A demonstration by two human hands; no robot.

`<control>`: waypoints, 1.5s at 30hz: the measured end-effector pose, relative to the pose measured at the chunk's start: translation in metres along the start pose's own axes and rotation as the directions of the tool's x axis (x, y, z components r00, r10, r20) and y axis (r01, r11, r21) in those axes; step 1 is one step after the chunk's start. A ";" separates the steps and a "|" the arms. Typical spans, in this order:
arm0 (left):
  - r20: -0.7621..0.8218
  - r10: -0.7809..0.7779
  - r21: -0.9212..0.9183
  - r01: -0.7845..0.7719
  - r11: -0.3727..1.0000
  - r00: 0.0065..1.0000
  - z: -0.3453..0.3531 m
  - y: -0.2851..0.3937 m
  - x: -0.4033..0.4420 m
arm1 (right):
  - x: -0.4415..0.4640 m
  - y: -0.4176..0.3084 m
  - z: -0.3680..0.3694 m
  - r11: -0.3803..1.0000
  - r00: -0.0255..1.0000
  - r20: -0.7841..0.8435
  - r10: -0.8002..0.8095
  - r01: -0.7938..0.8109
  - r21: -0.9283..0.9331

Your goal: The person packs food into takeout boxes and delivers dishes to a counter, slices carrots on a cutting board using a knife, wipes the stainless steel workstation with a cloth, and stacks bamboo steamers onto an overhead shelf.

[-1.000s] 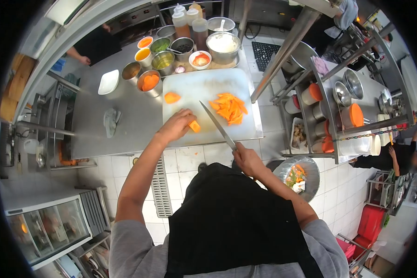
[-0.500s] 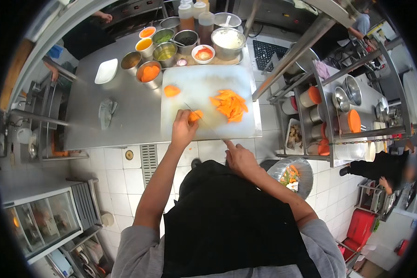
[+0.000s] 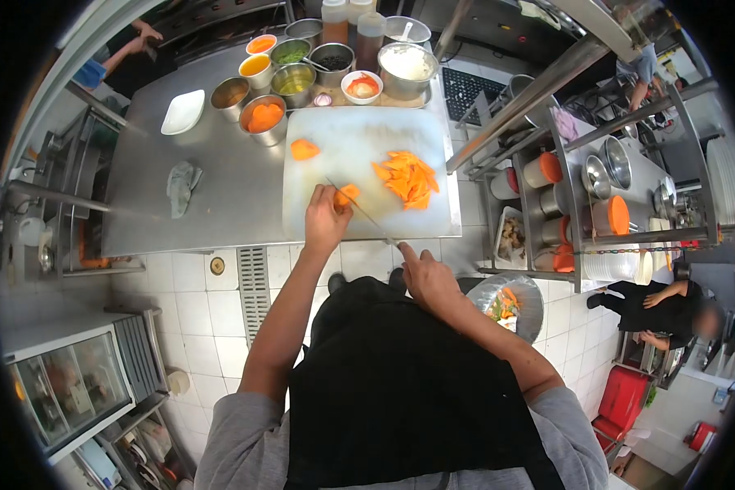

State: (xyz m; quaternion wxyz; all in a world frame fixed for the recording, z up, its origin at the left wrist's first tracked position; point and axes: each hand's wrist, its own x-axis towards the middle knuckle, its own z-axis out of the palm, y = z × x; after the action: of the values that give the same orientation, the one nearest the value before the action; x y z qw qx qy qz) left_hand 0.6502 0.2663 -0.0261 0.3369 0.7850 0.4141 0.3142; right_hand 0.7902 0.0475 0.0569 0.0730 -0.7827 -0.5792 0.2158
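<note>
My left hand pinches an orange carrot piece near the lower middle of the white cutting board. In my right hand is a knife, gripped by its handle at the board's front edge. Its thin blade slants up and left, right against the held carrot piece. A heap of sliced carrot lies on the right part of the board. Another carrot chunk rests at the upper left. My fingers partly cover the held piece.
Behind the board stand a steel pot of carrots, a bowl of white paste and several sauce bottles. A crumpled cloth and white dish lie left. A lined bin stands at lower right. Co-workers are at the sides.
The knife blade shows more clearly against the carrot piece, and my right hand has shifted slightly. The view has tilted a little. A person at the right has changed posture.
</note>
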 end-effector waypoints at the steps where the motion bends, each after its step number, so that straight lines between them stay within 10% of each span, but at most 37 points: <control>1: -0.004 -0.001 -0.003 0.001 1.000 1.000 0.001 -0.002 0.000 | 0.000 -0.002 -0.001 1.000 1.000 0.004 0.006 -0.006 -0.014; 24: -0.079 0.021 -0.138 -0.032 0.990 0.997 0.003 -0.004 0.000 | 0.025 0.004 0.009 0.986 0.997 0.049 -0.051 0.058 -0.154; 39: -0.075 0.016 -0.085 -0.022 0.996 0.997 0.003 -0.008 0.000 | 0.056 0.030 0.017 0.976 0.979 -0.033 -0.203 0.205 0.069; 45: -0.072 0.013 -0.098 -0.020 0.995 0.997 0.006 -0.010 -0.001 | 0.011 -0.002 -0.026 0.996 0.995 0.100 0.018 -0.008 -0.092</control>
State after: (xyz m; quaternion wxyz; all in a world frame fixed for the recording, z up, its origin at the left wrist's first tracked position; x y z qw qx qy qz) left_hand 0.6505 0.2683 -0.0378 0.3576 0.7591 0.4032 0.3651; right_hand 0.8017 0.0625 0.0780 0.0065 -0.7771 -0.5863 0.2287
